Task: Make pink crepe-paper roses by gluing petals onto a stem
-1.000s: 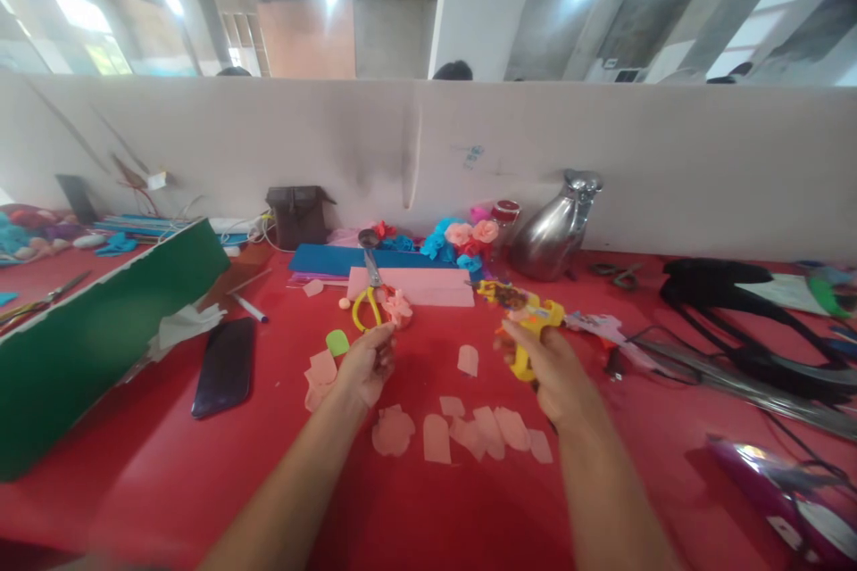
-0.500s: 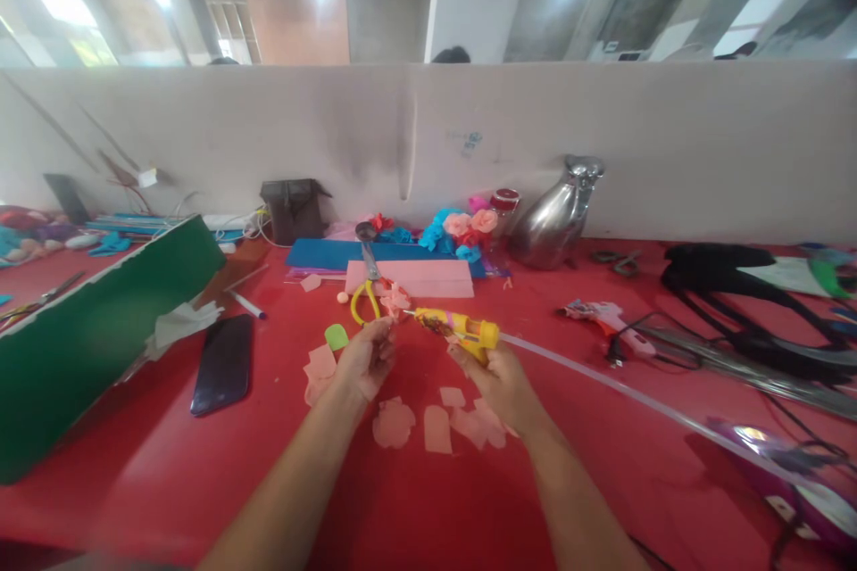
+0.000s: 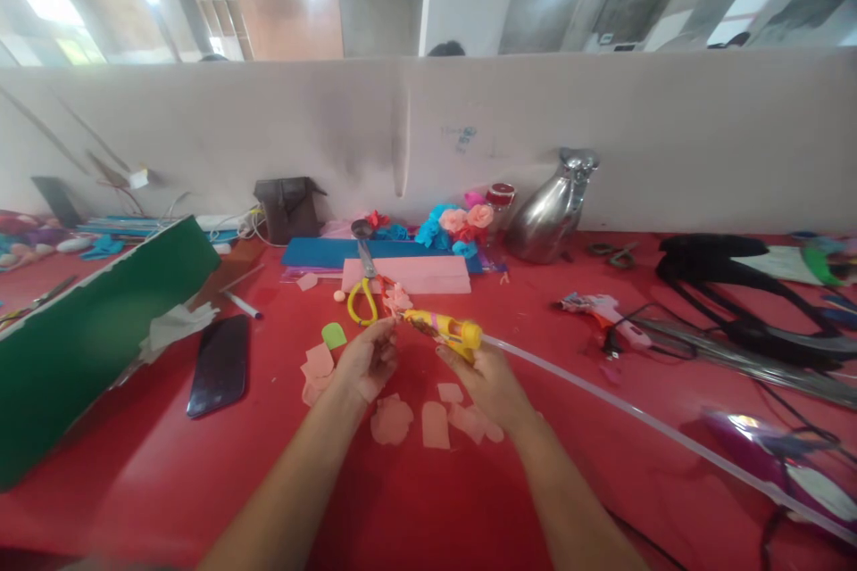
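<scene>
My right hand (image 3: 488, 384) grips a yellow glue gun (image 3: 445, 330), its nozzle aimed left. A long clear glue stick (image 3: 603, 403) trails from its back toward the lower right. My left hand (image 3: 368, 361) is closed, fingertips pinched at the base of a small pink paper flower (image 3: 396, 296). The nozzle tip meets the flower or comes very close; I cannot tell which. Just behind the left hand lie scissors with a yellow handle (image 3: 362, 303). Pink paper petals (image 3: 392, 419) and a green rounded template (image 3: 333, 336) lie around my hands.
A phone (image 3: 218, 366) and a green board (image 3: 100, 357) lie left. Behind are folded pink paper (image 3: 428, 275), paper flowers (image 3: 461, 223), a jar (image 3: 499, 201) and a metal jug (image 3: 553, 210). On the right are a second glue gun (image 3: 606, 314), cords and a purple iron (image 3: 777, 455).
The glue gun has moved left, and its nozzle is now at the flower by my left fingers. The view has shifted slightly. My left hand has stayed nearly in place.
</scene>
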{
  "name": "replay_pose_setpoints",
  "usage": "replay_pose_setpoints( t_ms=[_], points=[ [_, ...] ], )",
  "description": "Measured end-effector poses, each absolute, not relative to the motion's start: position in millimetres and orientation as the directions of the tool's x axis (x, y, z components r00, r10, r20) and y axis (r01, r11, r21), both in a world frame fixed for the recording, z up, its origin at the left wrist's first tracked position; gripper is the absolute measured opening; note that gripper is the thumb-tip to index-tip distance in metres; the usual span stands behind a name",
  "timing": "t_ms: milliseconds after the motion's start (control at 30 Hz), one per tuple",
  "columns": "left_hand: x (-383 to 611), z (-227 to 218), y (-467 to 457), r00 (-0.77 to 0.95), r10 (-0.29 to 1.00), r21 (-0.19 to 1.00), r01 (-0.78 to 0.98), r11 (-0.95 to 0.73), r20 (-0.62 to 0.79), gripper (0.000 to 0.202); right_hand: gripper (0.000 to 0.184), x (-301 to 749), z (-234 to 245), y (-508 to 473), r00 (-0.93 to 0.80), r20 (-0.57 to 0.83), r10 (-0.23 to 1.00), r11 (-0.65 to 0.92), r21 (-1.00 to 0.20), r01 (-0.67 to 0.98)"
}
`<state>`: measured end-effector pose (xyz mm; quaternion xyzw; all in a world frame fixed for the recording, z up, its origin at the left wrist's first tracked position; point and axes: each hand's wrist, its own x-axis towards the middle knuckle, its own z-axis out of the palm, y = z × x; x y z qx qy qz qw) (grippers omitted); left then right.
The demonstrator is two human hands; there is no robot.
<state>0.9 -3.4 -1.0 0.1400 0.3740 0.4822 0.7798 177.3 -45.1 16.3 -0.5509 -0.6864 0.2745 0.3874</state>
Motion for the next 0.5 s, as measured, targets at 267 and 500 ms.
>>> replay_pose_setpoints(
  t_ms=[267,500],
  points=[
    [1.1,0.6,-3.9,0.267,0.851,0.571,-0.647,0.506,-0.452,0.014,0.031,179.5,12.6,-43.8,-0.114,0.221,0.969,0.243,-0.741,0.626],
    [1.3,-0.4,-3.9,0.271,0.847,0.562,-0.65,0.512,-0.458,0.013,0.032,178.4,16.0,-45.8,-0.114,0.209,0.971,0.235,-0.769,0.595]
  ],
)
